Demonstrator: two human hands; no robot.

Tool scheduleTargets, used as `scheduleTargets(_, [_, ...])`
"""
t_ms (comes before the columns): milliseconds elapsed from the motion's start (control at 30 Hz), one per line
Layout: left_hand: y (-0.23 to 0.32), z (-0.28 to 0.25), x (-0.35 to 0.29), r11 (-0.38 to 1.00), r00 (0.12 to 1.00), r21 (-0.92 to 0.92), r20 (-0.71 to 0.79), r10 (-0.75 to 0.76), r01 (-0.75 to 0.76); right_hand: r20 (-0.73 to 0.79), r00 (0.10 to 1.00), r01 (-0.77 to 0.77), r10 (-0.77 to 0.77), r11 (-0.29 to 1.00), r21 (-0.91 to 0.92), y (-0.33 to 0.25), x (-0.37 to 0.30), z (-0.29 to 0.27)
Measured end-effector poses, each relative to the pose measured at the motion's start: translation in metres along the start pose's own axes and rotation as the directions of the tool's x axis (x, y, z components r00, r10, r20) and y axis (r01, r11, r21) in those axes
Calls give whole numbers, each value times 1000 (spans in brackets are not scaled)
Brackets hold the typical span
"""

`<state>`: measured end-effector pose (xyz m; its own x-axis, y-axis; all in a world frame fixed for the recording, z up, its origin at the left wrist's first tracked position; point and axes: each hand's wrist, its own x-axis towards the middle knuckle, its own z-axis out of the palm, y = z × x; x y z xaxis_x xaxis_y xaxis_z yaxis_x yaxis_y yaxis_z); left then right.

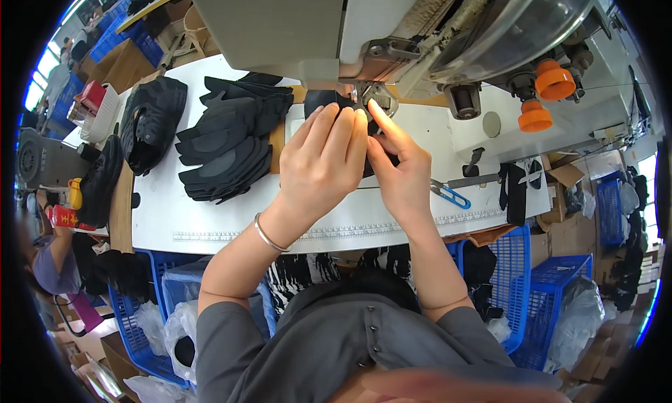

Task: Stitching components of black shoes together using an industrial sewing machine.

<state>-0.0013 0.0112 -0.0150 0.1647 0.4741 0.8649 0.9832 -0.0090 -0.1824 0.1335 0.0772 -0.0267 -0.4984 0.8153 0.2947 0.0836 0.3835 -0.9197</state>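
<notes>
At the sewing machine's needle area (364,95), a black fabric piece (323,101) lies under the machine head, largely covered by my fingers. My left hand (323,154) presses on it from the left, fingers curved and held together. My right hand (402,164) grips its right side, index finger stretched toward the needle and thumb bent below. More black material shows in the gap between both hands. Left of them, a fanned pile of black cut pieces (227,137) rests on the white table (157,210). The needle tip itself is hidden.
Black shoes (154,123) stand at the table's left end by a white basket (101,116). Blue-handled scissors (451,194) lie to the right, above a ruler strip (336,231). Orange knobs (555,80) sit on the machine. Blue crates (514,277) stand below. A person (56,259) is at far left.
</notes>
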Motion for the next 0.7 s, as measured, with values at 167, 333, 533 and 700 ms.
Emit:
scheduleTargets(167, [-5, 0, 1, 1000, 1000, 7, -5, 28, -28, 26, 1000, 9, -11, 998, 67, 3, 2, 1])
scheduleTargets(333, [-12, -3, 5, 990, 999, -139, 20, -37, 40, 24, 999, -34, 29, 981, 191, 4, -3, 5])
scheduleTargets(533, [-15, -5, 10, 995, 999, -90, 8, 51, -50, 57, 998, -16, 5, 982, 187, 4, -4, 5])
scheduleTargets(700, [-16, -7, 11, 994, 994, -64, 47, 96, -93, 30, 999, 6, -12, 980, 201, 7, -3, 9])
